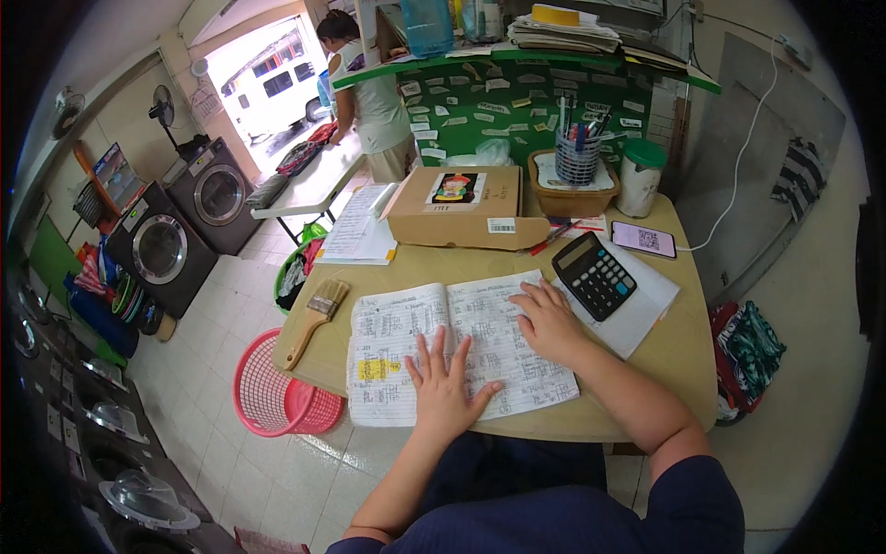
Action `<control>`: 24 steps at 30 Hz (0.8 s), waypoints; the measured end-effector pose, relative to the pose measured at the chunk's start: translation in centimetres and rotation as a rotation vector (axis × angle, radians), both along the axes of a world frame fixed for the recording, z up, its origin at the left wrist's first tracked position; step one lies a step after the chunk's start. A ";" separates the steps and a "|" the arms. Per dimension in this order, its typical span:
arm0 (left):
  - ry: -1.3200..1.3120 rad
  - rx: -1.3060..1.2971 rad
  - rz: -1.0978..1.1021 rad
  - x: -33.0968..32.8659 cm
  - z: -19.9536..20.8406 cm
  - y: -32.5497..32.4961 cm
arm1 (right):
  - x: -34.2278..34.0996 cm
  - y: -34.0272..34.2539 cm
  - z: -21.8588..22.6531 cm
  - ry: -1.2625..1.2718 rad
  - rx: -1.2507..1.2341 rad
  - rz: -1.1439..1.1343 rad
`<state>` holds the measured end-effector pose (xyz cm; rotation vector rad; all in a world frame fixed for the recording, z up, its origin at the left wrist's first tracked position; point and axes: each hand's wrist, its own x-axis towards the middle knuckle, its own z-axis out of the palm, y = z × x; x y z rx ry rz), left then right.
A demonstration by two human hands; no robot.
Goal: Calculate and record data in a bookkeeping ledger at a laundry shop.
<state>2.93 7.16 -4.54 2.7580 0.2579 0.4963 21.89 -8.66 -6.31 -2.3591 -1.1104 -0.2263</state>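
A notebook (521,392) with handwritten pages lies open on the table in front of me, a yellow highlighted patch on its left page. My left hand (443,383) rests on the lower middle of the notebook, fingers spread and nothing in it. Across the upper right page lies my right hand (551,321), palm down, its fingers slightly bent and apart, also holding nothing visible. Just beyond it a black calculator (595,275) sits on white paper (657,294). To the left of the notebook is a wide paintbrush (318,319) with a wooden handle.
At the table's back stand a cardboard box (452,210), a pen holder (578,157) in a basket and a green-lidded jar (639,180). A phone (644,240) trails a white cable. A pink basket (263,392) is on the floor. Another person (378,120) stands beyond, near washing machines.
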 end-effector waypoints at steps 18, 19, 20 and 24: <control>-0.018 0.022 0.005 1.6 -0.3 0.3 | 0.2 0.1 0.5 -0.006 -0.009 0.004; 0.053 0.020 -0.006 1.6 -0.6 0.4 | 0.1 0.0 0.5 -0.001 -0.015 0.006; 0.060 0.013 -0.005 1.3 -0.8 0.3 | 0.0 -0.1 0.5 0.003 -0.021 0.004; -0.008 0.015 -0.033 1.5 -0.2 0.3 | 0.2 -0.1 1.1 0.012 -0.036 0.007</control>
